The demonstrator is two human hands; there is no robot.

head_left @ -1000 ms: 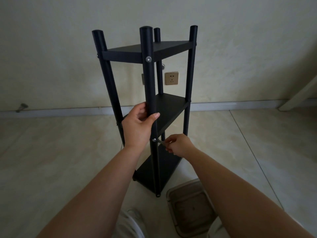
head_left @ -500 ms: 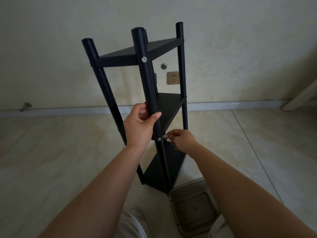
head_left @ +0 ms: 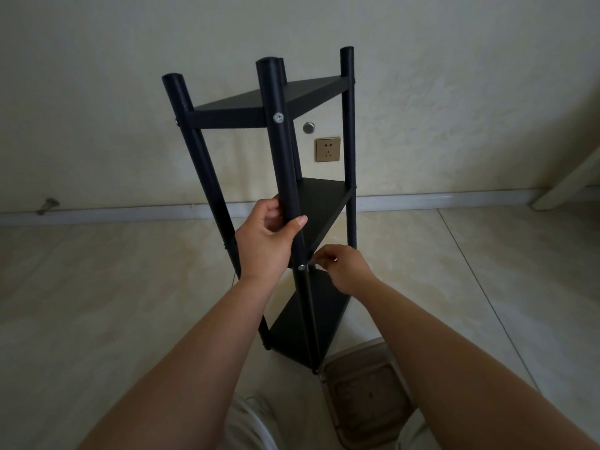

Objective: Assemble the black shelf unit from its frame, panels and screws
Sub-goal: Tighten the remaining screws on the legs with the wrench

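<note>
Shelf (head_left: 293,102), matte black with round posts, is standing tilted on the tile floor (head_left: 97,303); left hand (head_left: 264,243) is gripping the front post, right hand (head_left: 345,267) pinching a small metal tool (head_left: 312,262) beside a silver screw (head_left: 302,267). Since earlier, it is leaning further.

Left hand (head_left: 264,245) gripping black shelf unit (head_left: 285,177) front post, right hand (head_left: 344,266) pinching small tool beside screw (head_left: 302,267)
</note>
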